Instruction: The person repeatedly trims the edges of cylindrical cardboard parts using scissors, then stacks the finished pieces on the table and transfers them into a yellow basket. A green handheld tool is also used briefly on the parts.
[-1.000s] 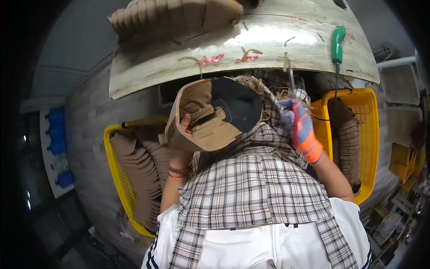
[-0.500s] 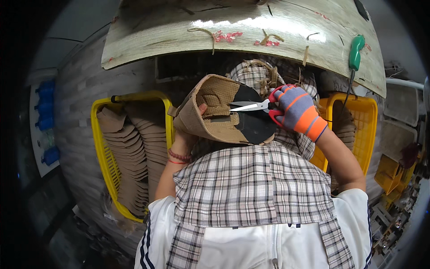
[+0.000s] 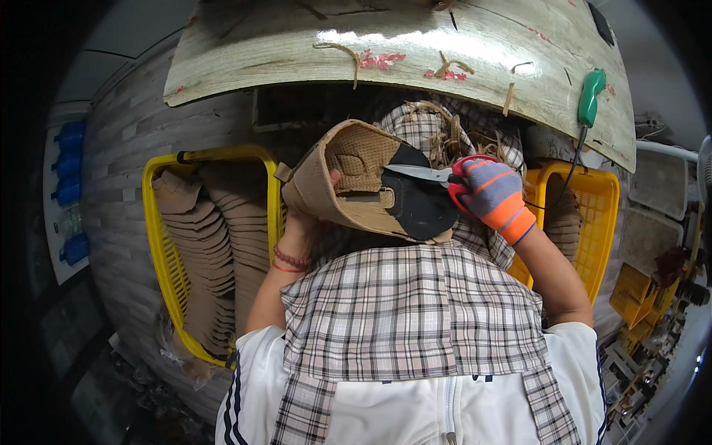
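Note:
A tan boot upper (image 3: 315, 187) with black lining pieces rests above my lap, its opening facing up. My left hand (image 3: 299, 228) grips it from the near left side; the thumb shows inside, while the other fingers are hidden behind the material. Scissors (image 3: 420, 173) with red handles are in my right hand (image 3: 492, 194), which wears a grey and orange glove. Their blades look closed together and lie over the black lining, tip pointing left. Tan trimmed strips (image 3: 445, 141) lie on the checked apron (image 3: 408, 304) just beyond the upper.
A yellow basket (image 3: 153, 222) with stacked tan pieces stands at my left. Another yellow basket (image 3: 604, 222) holding similar pieces is at my right. Ahead, a wood-patterned table (image 3: 259, 63) carries loose scraps and a green-handled tool (image 3: 591, 98) with a cord hanging over the edge.
The scissor blades, apart half a second ago, have come together over the black lining. My right hand has shifted slightly; my left keeps its hold on the upper.

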Demonstrator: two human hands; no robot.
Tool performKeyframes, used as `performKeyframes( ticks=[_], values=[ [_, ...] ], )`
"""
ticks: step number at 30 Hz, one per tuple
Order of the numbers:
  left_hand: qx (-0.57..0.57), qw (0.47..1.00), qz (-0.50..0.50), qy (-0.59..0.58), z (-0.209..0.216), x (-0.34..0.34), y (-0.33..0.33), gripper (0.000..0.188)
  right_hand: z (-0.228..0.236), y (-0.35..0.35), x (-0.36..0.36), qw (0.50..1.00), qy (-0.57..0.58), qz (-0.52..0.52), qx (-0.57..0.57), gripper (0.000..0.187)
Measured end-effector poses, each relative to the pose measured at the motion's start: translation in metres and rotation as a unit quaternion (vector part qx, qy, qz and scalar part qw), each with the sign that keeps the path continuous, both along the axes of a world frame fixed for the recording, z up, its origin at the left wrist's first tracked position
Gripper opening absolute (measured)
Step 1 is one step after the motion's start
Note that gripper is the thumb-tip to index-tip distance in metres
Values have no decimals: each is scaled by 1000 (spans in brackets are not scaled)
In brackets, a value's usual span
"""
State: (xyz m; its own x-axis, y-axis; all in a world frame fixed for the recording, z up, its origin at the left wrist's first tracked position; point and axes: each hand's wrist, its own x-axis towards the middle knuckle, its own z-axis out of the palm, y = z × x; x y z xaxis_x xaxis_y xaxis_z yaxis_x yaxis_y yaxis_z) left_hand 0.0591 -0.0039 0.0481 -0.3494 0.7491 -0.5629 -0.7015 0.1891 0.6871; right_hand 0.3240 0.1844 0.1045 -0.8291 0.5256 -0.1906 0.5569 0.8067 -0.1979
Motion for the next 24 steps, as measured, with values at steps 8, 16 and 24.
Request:
performKeyframes(
  ticks=[8,16,24],
  values=[
    [55,998,42,13,-9,5,8,44,28,0,-33,991,116,66,2,32],
    [24,997,71,-37,-31,5,-10,44,28,2,-34,994,69,85,26,26],
    [20,996,76,-53,-26,7,-8,45,39,6,-29,994,88,64,6,26]
  ],
)
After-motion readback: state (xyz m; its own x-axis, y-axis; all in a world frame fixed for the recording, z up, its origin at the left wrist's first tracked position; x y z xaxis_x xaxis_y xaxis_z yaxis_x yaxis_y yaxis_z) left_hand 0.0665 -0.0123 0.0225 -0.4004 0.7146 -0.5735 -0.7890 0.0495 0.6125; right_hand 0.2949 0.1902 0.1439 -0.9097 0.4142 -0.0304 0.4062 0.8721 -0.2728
